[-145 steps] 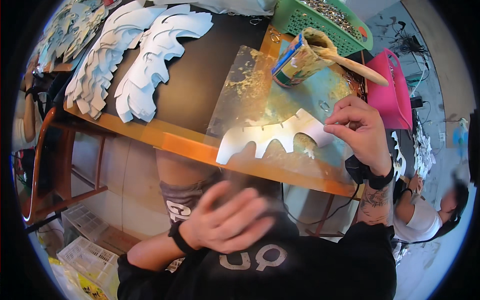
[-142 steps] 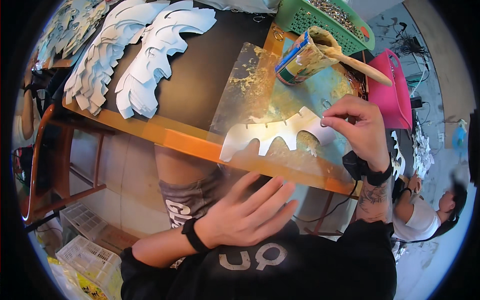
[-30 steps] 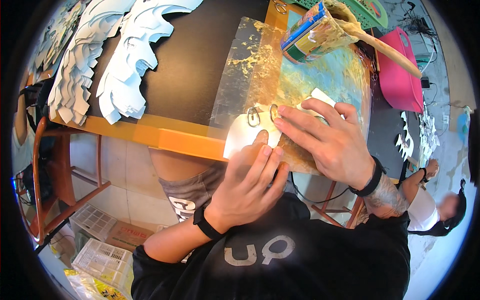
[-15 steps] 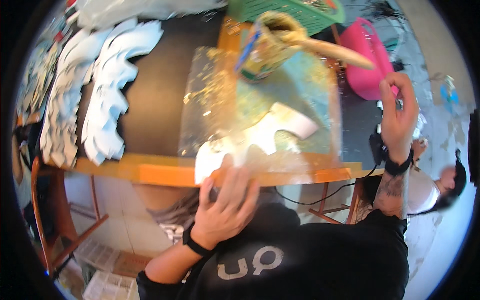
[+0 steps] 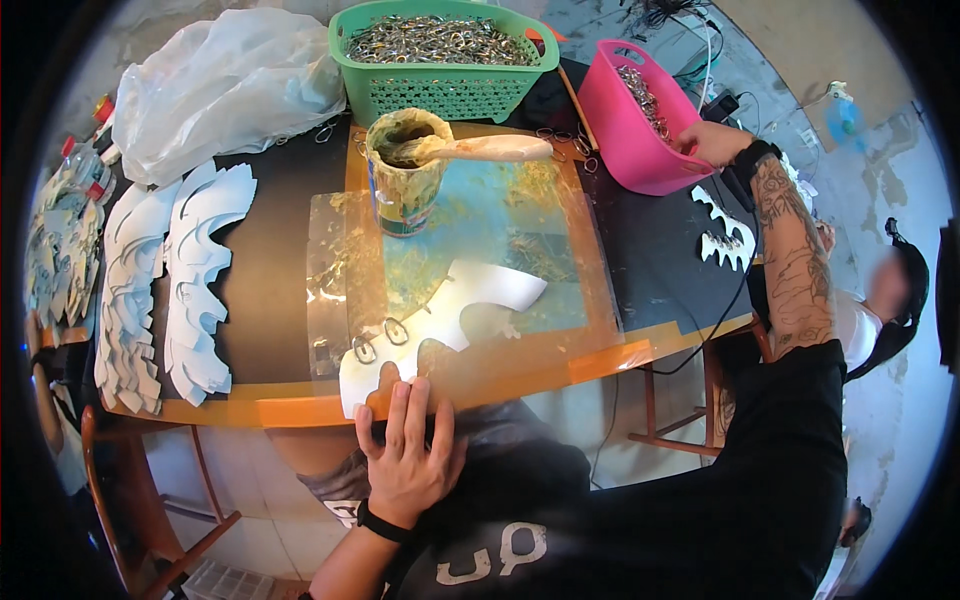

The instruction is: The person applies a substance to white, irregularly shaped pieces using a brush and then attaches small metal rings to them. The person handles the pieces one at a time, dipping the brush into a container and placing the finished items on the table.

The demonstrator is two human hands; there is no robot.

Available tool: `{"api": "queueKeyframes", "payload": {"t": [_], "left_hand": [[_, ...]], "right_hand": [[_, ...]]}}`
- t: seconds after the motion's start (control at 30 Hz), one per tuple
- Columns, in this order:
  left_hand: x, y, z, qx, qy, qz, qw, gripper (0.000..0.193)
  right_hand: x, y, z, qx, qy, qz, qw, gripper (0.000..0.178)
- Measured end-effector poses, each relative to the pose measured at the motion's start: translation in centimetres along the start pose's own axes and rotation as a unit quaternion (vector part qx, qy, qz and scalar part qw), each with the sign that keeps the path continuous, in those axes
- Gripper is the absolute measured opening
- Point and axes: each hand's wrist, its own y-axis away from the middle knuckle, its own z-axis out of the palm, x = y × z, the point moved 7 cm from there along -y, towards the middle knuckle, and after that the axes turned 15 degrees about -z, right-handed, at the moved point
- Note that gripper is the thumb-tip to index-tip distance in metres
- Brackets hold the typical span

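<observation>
A white, wavy-edged cut piece (image 5: 490,283) lies at the table's front edge, partly on a stained clear sheet. Two metal rings (image 5: 395,331) sit on its left part, near its upper edge. My left hand (image 5: 408,465) is open, its outstretched fingertips touching the piece's lower left end. At the back right, my right hand (image 5: 712,145) reaches over the rim of a pink basket (image 5: 625,155) with small metal rings inside; its fingertips are hidden. Behind the white piece stands a glue-smeared can (image 5: 405,205), a wooden-handled brush (image 5: 495,149) resting across its mouth.
A green basket (image 5: 440,95) full of metal rings stands at the back beside a white plastic bag (image 5: 225,90). Stacked white pieces (image 5: 200,290) lie at left. A dark scalloped-edged piece (image 5: 735,245) and a black cable (image 5: 720,335) are at right. Another person (image 5: 870,300) is beyond.
My right hand has moved from in front of the pink basket to its rim, fingers dipping inside. My left hand stays on the white piece. The view has shifted, showing more of the table's back.
</observation>
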Motion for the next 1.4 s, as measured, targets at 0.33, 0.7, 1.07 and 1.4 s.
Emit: {"api": "queueKeyframes", "payload": {"t": [0.33,0.7,1.07,1.4], "left_hand": [[-0.3,0.1,0.0,0.007,-0.003,0.004,1.000,0.063],[-0.2,0.0,-0.4,0.024,-0.015,0.002,1.000,0.059],[-0.2,-0.5,-0.5,0.035,-0.013,0.016,0.999,0.053],[-0.5,-0.3,-0.4,0.068,-0.014,0.005,0.998,0.046]], "right_hand": [[1.2,-0.4,0.7,0.004,-0.059,-0.003,0.998,0.014],[-12.1,1.7,-4.2,0.440,0.160,-0.087,0.880,0.019],[-15.9,-8.3,5.3,0.317,0.099,-0.093,0.939,0.019],[-25.1,-2.0,6.1,0.261,-0.072,-0.207,0.940,0.027]]}}
